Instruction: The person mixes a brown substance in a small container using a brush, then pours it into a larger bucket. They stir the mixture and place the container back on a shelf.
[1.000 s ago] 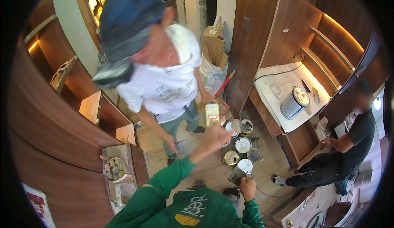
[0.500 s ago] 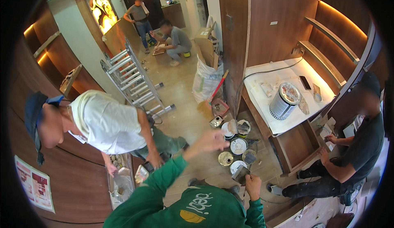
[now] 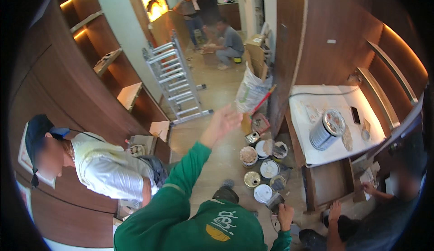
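Observation:
My left hand point(image 3: 226, 120), at the end of a green sleeve, is stretched out ahead over the floor. Its fingers look extended and slightly blurred, with nothing visible in them. Low down, my right hand point(image 3: 285, 215) grips a wide-bladed putty knife point(image 3: 275, 202), its blade pointing up and left beside the nearest tub. Several paint cans and tubs stand on the floor ahead, among them a white-topped tub point(image 3: 262, 193), a gold-topped can point(image 3: 252, 179) and a tub of crumbly pale material point(image 3: 248, 156). Neither hand visibly touches them.
At left a person in white point(image 3: 108, 165) bends close to my left arm; at right another person point(image 3: 384, 219) crouches by an open drawer point(image 3: 333, 185). An aluminium ladder point(image 3: 176, 79) stands ahead. A tall can point(image 3: 327, 130) sits on the white-covered counter point(image 3: 305, 99).
The view has swung left. My left hand is higher in view, away from the cans. The person in white has turned and bent lower; the person at right is lower. My right hand keeps the putty knife.

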Demonstrator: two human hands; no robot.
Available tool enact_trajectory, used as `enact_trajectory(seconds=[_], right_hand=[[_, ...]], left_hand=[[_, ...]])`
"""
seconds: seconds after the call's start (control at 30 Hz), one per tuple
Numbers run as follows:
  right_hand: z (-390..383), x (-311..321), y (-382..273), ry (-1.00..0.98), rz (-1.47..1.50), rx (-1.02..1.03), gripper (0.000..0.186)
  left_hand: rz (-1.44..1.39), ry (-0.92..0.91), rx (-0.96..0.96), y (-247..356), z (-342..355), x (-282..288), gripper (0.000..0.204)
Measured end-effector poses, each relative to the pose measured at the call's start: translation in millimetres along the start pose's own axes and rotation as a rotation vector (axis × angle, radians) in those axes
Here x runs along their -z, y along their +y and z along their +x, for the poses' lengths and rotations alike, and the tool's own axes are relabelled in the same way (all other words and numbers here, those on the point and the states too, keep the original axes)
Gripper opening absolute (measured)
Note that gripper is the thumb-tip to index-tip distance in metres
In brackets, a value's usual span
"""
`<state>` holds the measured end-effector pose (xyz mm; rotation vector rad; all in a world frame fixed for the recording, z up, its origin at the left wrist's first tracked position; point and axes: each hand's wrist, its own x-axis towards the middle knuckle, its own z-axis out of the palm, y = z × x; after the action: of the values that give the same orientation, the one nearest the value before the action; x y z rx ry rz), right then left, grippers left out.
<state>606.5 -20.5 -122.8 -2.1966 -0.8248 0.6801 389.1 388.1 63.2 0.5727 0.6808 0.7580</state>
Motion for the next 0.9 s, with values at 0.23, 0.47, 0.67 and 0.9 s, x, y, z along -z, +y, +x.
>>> enact_trajectory(seconds=[0.23, 0.47, 0.67, 0.9], right_hand=[[0, 4, -39, 0.05, 0.044, 0.182, 0.036], [-1, -16, -72, 0.08, 0.121, -0.206, 0.038], [1, -73, -89, 0.21, 0.043, -0.467, 0.037], [45, -134, -191, 0.247, -0.118, -0.55, 0.034]], left_hand=[[1.785, 0.426, -0.908, 226, 54, -53, 0.063], [2.095, -0.01, -0.597, 139, 0, 58, 0.061], [2.423, -0.631, -0.443, -13, 15, 82, 0.063], [1.455, -1.188, -0.196, -74, 41, 32, 0.09]])
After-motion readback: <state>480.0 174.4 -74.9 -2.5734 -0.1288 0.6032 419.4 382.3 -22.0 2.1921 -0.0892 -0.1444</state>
